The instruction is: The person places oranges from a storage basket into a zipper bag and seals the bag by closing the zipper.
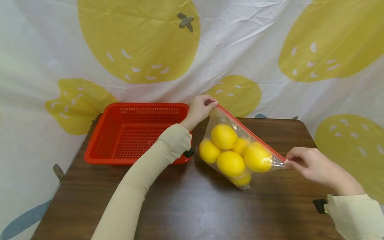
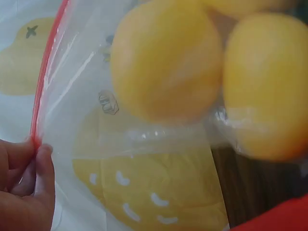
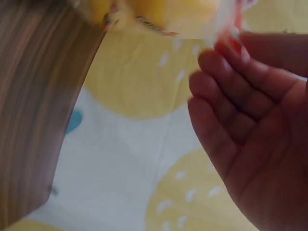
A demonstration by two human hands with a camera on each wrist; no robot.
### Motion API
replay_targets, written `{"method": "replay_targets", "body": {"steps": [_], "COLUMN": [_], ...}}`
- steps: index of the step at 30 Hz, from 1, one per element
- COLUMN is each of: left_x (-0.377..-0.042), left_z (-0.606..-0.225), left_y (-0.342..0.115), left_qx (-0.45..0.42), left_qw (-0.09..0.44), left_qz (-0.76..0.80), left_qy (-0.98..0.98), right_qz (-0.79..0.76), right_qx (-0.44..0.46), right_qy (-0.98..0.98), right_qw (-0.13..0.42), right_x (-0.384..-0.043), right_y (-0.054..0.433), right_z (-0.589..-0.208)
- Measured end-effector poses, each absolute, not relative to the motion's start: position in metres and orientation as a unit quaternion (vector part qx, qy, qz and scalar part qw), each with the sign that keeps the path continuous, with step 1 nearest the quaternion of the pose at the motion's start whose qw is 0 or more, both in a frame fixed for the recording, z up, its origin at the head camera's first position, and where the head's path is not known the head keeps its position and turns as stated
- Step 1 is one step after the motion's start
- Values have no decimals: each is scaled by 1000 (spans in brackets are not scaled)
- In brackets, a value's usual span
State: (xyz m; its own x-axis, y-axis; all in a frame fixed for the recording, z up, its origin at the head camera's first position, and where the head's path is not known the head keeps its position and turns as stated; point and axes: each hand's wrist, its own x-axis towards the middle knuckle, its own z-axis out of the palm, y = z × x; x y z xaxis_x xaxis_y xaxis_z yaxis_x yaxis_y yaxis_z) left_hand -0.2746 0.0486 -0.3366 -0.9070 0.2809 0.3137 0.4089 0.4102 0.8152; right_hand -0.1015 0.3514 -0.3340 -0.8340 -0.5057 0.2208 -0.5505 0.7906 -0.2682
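A clear zip bag (image 1: pixel 216 118) with a red zip strip holds several yellow lemons (image 1: pixel 231 164). My left hand (image 1: pixel 200 110) pinches the upper left end of the strip, and my right hand (image 1: pixel 312 166) pinches the lower right end. Stretched between both hands, the strip slants down to the right and looks closed along its length. In the left wrist view, thumb and finger (image 2: pixel 44 168) meet on the red strip (image 2: pixel 45 72), with lemons (image 2: pixel 166 62) behind the film. The right wrist view shows my right hand (image 3: pixel 255 110) at the bag's corner, the other fingers loosely bent.
A red plastic basket (image 1: pixel 138 161) with slotted sides stands at the left on the brown wooden table (image 1: pixel 186 206), close beside my left forearm. Behind the table hangs a white cloth (image 1: pixel 234 43) printed with yellow fruit.
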Motion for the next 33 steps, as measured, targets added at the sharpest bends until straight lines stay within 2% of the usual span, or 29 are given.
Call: {"method": "replay_targets", "body": {"steps": [4, 6, 8, 12, 14, 19, 26, 33], "left_x": [-284, -288, -290, -291, -290, -285, -254, -215], "left_z": [-330, -326, -323, -317, -315, -312, -314, -321], "left_y": [57, 62, 66, 76, 83, 95, 71, 30], "left_qx": [-214, -220, -230, -251, -263, -305, -327, -405], "left_qw": [49, 35, 19, -4, -9, -24, -1, -73], "left_qz": [-481, -478, -475, -457, -441, -408, -354, -230], "left_qy": [-849, -850, -849, -854, -858, -860, -876, -882], "right_qz": [245, 269, 267, 193, 144, 56, 55, 37], "right_qx": [370, 412, 454, 491, 494, 512, 479, 436], "right_qy": [-896, -870, -850, -829, -824, -825, -841, -863], "right_qw": [-4, -17, 22, 186, 238, 234, 245, 251], "right_x": [-95, -100, -111, -148, -167, -196, -202, -201], "right_y": [328, 314, 300, 272, 260, 245, 249, 259], "right_z": [-331, -329, -328, -324, -322, -320, -320, -318]}}
